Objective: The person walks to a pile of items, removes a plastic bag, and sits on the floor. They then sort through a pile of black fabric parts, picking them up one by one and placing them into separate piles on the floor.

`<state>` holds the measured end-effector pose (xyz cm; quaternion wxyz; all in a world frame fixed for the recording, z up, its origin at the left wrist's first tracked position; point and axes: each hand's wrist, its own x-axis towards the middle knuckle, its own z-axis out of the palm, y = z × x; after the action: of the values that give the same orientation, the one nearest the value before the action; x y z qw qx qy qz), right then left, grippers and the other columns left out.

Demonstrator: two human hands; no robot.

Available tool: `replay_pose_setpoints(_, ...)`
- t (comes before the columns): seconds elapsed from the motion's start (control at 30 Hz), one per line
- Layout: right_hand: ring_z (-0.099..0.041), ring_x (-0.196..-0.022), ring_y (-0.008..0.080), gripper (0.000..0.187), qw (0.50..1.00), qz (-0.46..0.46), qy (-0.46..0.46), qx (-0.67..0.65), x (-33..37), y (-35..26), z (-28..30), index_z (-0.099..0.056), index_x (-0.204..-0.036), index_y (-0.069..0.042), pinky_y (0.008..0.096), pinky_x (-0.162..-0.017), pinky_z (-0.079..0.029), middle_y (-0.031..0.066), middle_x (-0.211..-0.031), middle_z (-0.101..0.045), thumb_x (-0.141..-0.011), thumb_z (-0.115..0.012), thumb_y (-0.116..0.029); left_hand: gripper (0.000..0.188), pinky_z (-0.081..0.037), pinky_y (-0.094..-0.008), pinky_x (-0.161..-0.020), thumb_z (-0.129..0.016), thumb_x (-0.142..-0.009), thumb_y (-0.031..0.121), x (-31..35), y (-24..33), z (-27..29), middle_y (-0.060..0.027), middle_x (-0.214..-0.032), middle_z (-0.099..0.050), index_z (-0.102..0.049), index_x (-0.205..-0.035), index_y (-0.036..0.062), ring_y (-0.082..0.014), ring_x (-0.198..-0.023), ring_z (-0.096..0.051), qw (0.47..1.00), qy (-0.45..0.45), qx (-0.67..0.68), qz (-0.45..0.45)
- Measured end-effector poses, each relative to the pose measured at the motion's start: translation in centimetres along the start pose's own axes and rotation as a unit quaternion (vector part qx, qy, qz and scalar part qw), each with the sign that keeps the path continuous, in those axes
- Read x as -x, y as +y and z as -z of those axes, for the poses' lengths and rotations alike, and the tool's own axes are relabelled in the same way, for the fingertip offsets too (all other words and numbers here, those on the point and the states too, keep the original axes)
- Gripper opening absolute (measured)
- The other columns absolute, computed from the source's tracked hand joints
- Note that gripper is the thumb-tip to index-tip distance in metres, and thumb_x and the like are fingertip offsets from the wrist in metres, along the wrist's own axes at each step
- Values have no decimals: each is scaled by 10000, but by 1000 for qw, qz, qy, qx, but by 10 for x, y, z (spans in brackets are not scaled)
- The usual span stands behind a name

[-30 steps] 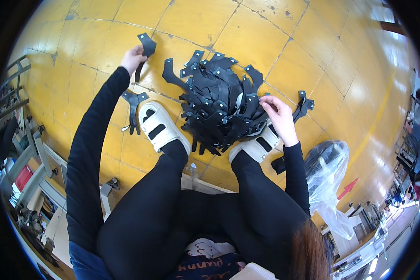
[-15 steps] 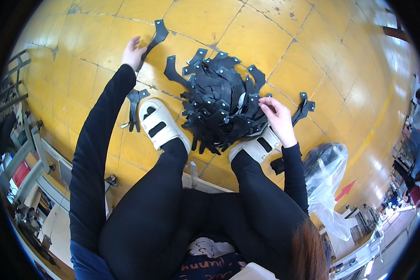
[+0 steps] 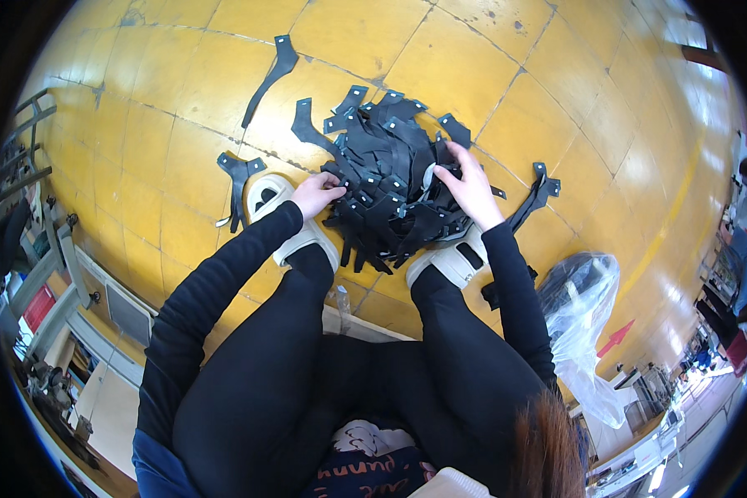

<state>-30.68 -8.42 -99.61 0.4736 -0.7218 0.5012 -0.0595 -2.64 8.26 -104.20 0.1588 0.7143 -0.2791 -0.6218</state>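
Observation:
A heap of black, flat, curved cut pieces (image 3: 390, 158), many with small white labels, lies on the floor between my feet. At the heap's left edge, my left hand (image 3: 315, 196) has its fingers closed on the end of a black cut piece. My right hand (image 3: 473, 189) is at the heap's right side, thumb and forefinger spread apart over the pieces, partly covering them. One long black piece (image 3: 272, 75) lies alone at the far left. Nearer, a few pieces (image 3: 239, 178) overlap beside my left shoe, and others (image 3: 541, 189) lie to the right of the heap.
My cream sandals (image 3: 295, 220) flank the heap. A clear plastic bag (image 3: 579, 307) with dark contents stands at the right, near a red floor arrow (image 3: 616, 338). Metal frames and a worktable (image 3: 100, 415) line the left. The floor is yellow tile (image 3: 440, 50).
My left hand has left the long piece at the far left and come back to the heap's left edge. My right hand has moved slightly left and farther away, opening its fingers.

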Motion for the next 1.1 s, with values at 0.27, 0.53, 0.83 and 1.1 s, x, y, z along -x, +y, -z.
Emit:
replay_pose_setpoints(0.27,-612,-846,211,158,995,58,40,-74,23,-42,10,-659,-996,-27,293,-761,-475,94,-929,-622,-845,-634,-68,122,-474,-246,-682,-643,-837,91,7,18,10,-26,-797,-636,-645,-946,35,-88,-698,-575,987,51,67,-138)
replay_pose_setpoints(0.53,-566,-702,216,197,997,57,-39,-22,24,-61,-15,-668,-984,-54,315,-664,-455,68,-745,-545,-801,-684,-126,198,-473,-237,-670,-678,-804,79,17,52,-12,-26,-839,-609,-648,-992,27,-83,-672,-544,989,7,-1,-145)
replay_pose_setpoints(0.83,-525,-668,213,125,998,37,-44,-38,29,-65,-23,-608,-887,-30,318,-636,-436,73,-723,-489,-803,-672,-97,210,-449,-202,-677,-664,-838,76,15,47,-7,21,-844,-599,-615,-1039,37,-44,-695,-504,992,-45,4,-114)
replay_pose_setpoints(1.1,-494,-688,101,88,984,40,-16,-172,28,-86,0,-548,-939,-20,244,-657,-423,36,-771,-532,-890,-601,-69,276,-427,-269,-855,-689,-841,148,30,81,-3,-49,-1134,-558,-612,-1095,73,-147,-1002,-537,949,47,-71,-302)
